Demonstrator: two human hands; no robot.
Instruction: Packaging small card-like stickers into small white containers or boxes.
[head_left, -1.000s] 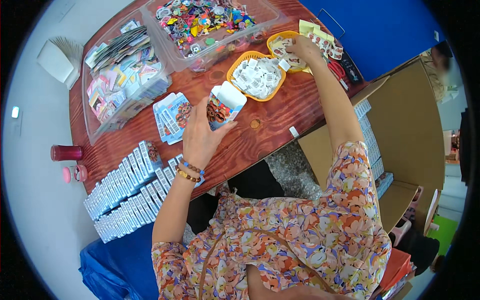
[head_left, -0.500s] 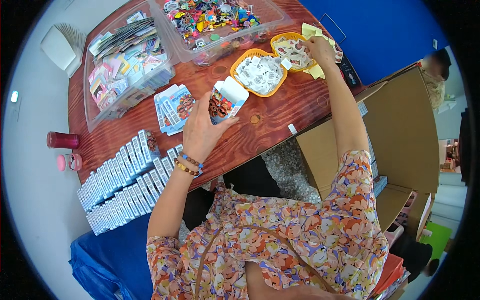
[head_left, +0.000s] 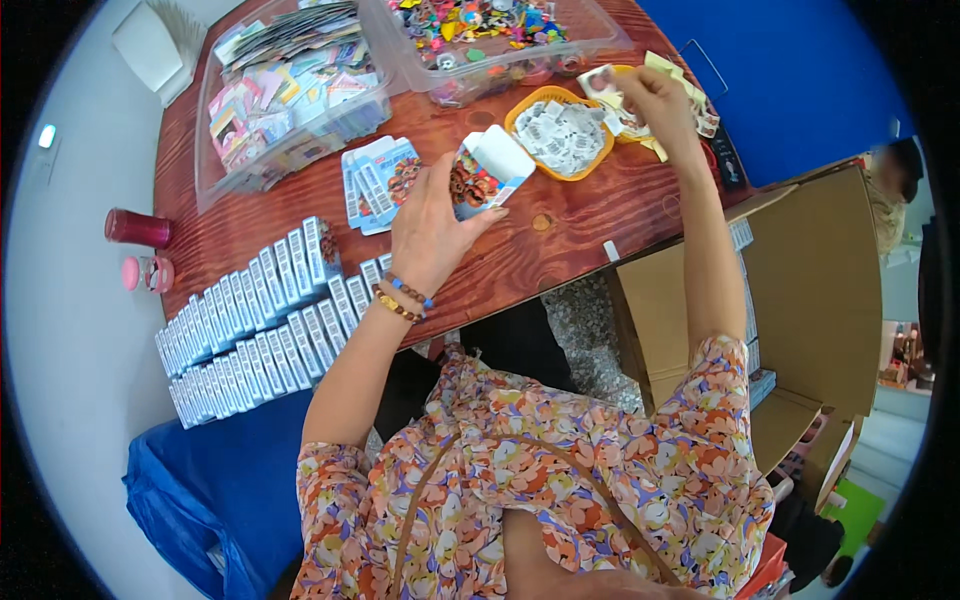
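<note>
My left hand (head_left: pixel 430 230) grips a small blue-and-white carton (head_left: pixel 478 185) with a printed picture; its white top flap stands open. My right hand (head_left: pixel 662 105) is raised over the yellow basket at the back right, fingers pinched on a small whitish packet (head_left: pixel 598 84). Small pale pieces fill that basket, partly hidden behind my hand. A second yellow basket (head_left: pixel 600 160), nearer to the carton, is full of small white printed packets (head_left: pixel 560 137). Left of my left hand, flattened blue cartons (head_left: pixel 378 185) lie in an overlapping pile.
Two rows of filled-out blue cartons (head_left: pixel 265 290) stand along the left table edge. At the back are a clear bin of cards (head_left: pixel 290 160) and a clear bin of colourful trinkets (head_left: pixel 520 55). Red and pink jars (head_left: pixel 138 228) stand left; a large cardboard box (head_left: pixel 800 270) is at right.
My right hand has lifted from the back basket and come slightly toward the carton, with a small packet now showing in its fingers. The view has shifted; my left hand still holds the carton.
</note>
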